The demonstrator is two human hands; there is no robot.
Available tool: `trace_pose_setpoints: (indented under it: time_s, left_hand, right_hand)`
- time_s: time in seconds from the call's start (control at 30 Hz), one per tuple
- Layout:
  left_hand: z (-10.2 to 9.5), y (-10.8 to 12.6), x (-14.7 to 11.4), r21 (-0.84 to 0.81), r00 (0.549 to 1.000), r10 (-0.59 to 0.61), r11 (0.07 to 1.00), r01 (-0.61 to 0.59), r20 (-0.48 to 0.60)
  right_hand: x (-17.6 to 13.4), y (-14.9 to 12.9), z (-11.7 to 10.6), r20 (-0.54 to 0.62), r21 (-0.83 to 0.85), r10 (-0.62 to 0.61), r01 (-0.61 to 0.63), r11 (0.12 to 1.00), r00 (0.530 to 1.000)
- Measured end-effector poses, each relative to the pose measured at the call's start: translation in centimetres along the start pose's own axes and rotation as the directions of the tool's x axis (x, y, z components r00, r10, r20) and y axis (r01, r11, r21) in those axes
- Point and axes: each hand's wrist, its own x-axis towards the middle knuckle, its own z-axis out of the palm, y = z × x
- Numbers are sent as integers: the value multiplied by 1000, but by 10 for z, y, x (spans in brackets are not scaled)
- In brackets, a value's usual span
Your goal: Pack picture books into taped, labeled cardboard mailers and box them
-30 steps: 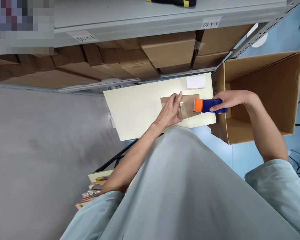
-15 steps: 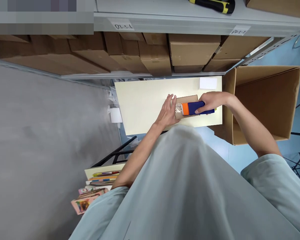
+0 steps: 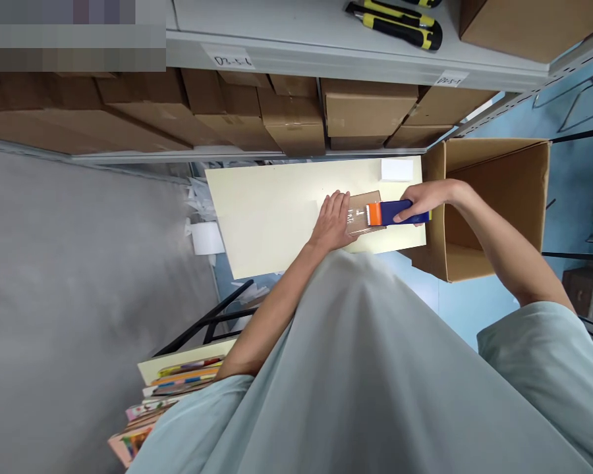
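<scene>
From the head camera, I see the left hand (image 3: 332, 220) laid flat, fingers straight and nearly together, over the left end of a small cardboard packet (image 3: 366, 199) on the cream tabletop (image 3: 267, 217). The right hand (image 3: 422, 196) is wrapped around a blue-and-orange tape dispenser (image 3: 389, 212), its orange end over the packet, where shiny clear tape (image 3: 356, 222) shows. I can't tell whether that end touches. A white box (image 3: 396, 170) lies near, and an open carton (image 3: 435, 257) stands at the table's right end.
</scene>
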Motion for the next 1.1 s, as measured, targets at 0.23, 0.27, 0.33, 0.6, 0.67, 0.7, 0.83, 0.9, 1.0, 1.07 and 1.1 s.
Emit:
trace_pose_setpoints:
  time_s: [0.23, 0.27, 0.33, 0.6, 0.67, 0.7, 0.83, 0.9, 1.0, 1.07, 1.1]
  left_hand:
    - [0, 0, 5, -24, 1000, -13, 1000, 14, 10]
    - [0, 0, 6, -21, 1000, -14, 1000, 14, 14]
    - [-1, 1, 9, -5, 999, -20, 1000, 20, 24]
    - [-14, 13, 4, 44, 996, -70, 997, 68, 51]
    - [-17, 24, 6, 86, 993, -82, 993, 75, 88]
    - [-17, 31, 10, 113, 989, -82, 991, 69, 119]
    - [-6, 62, 33, 193, 967, -39, 981, -11, 250]
    - [2, 72, 45, 211, 968, -19, 977, -35, 251]
    - [6, 76, 55, 210, 978, 30, 975, -74, 204]
    - [3, 75, 54, 169, 982, 91, 978, -120, 167]
    - [0, 74, 53, 139, 981, 123, 980, -144, 147]
  right_hand:
    - [-25, 93, -34, -37, 60, 153, -150, 987, 988]
    - [-19, 99, -37, -52, 59, 176, -173, 983, 983]
    - [0, 103, -41, -67, 58, 203, -199, 978, 977]
    - [65, 76, -24, 4, 106, 52, -52, 993, 999]
    - [71, 74, -19, 30, 76, -4, 1, 997, 1000]
    - [72, 74, -17, 41, 62, -27, 25, 998, 999]
    - [74, 75, -11, 67, 73, -97, 92, 993, 993]
    - [73, 78, -6, 64, 107, -117, 110, 988, 991]
    - [66, 86, 1, 35, 155, -127, 120, 981, 991]
    - [54, 95, 3, 9, 173, -138, 134, 976, 990]
    - [46, 99, 4, -4, 173, -150, 149, 974, 989]
